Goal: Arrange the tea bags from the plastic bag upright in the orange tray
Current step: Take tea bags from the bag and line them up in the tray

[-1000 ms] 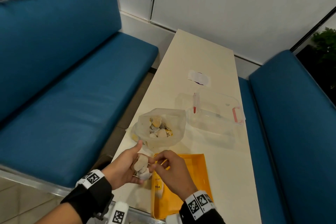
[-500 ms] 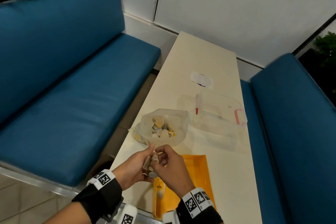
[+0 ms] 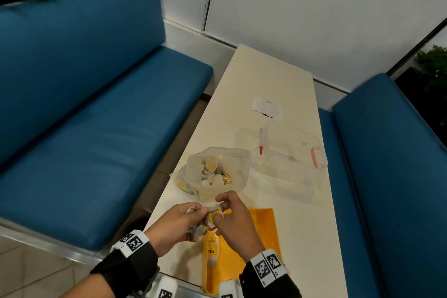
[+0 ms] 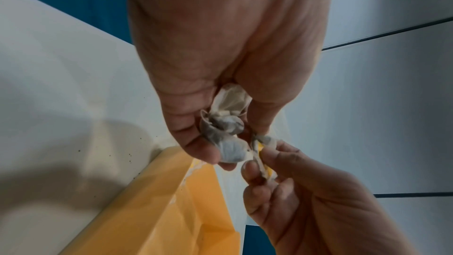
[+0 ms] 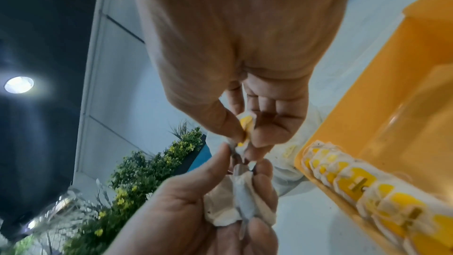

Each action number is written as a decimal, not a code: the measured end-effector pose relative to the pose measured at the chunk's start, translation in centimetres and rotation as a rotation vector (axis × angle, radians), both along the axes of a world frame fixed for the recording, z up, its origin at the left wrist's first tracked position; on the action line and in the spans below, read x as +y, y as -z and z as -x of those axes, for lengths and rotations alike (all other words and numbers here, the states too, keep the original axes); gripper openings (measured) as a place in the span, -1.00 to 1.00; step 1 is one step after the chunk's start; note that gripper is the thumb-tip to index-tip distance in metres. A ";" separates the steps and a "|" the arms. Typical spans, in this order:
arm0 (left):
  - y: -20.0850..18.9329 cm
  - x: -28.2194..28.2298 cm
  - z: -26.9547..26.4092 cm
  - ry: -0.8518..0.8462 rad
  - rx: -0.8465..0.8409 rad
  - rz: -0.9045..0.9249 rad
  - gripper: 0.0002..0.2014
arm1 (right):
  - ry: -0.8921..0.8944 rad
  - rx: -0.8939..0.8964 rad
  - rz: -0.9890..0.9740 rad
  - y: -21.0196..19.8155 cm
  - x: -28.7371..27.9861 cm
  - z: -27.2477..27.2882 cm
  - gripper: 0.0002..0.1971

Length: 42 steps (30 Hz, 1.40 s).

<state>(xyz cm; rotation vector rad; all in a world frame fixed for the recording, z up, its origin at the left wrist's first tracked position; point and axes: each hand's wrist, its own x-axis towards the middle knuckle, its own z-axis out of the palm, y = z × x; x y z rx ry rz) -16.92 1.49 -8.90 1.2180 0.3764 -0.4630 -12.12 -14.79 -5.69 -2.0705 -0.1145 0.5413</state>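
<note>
Both hands meet above the orange tray's (image 3: 263, 230) far-left corner. Left hand (image 3: 176, 225) grips a clump of tea bags (image 4: 228, 133); right hand (image 3: 235, 221) pinches one yellow tag (image 5: 245, 121). Plastic bag (image 3: 215, 172) stands open just beyond, near the surface (image 3: 273, 80) left edge. Row of bags (image 5: 367, 187) stands along tray's left wall; rest of tray is free.

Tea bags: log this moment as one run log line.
left hand holds tea bag bunch | right hand pinches one yellow-tagged tea bag | above orange tray | row of tea bags already in tray
</note>
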 end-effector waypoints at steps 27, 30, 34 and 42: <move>-0.6 0.4 0.0 0.066 -0.134 -0.422 -0.94 | -0.392 -0.087 0.461 -1.8 -3.8 -2.3 -0.77; -1.2 -0.2 -0.3 0.204 -0.211 -0.386 -0.66 | -0.393 -0.061 0.344 -2.1 -3.6 -2.4 -0.80; -0.6 -1.0 -0.6 0.267 -0.313 -0.457 -0.84 | -0.324 -0.043 0.187 -2.2 -3.0 -2.0 -0.87; 0.2 -1.5 -0.8 0.125 -0.315 -0.435 -0.88 | -0.136 -0.010 0.001 -1.1 -3.3 -1.1 -0.96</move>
